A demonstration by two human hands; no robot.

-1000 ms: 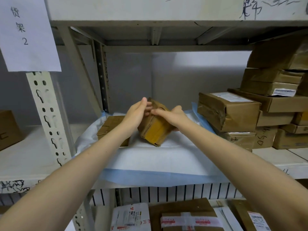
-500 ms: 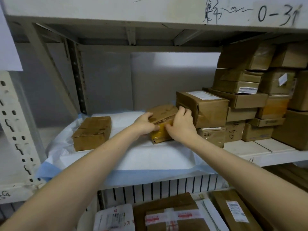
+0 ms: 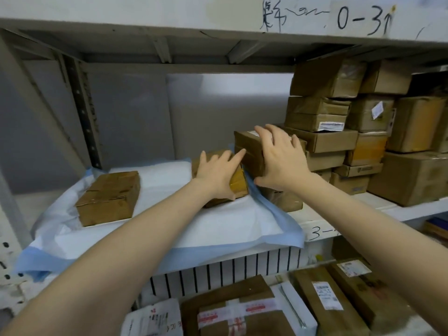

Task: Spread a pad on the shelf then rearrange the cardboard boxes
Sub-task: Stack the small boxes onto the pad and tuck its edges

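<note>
Resting flat: left hand (image 3: 218,174) on small box (image 3: 238,184); right hand (image 3: 282,158) against labelled box (image 3: 249,151).

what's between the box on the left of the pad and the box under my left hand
Only bare white pad separates the left box from the taped box, per the head view.

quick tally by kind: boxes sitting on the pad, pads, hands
boxes on the pad: 2, left box and right box
pad: 1
hands: 2, left hand and right hand
total: 5
</note>
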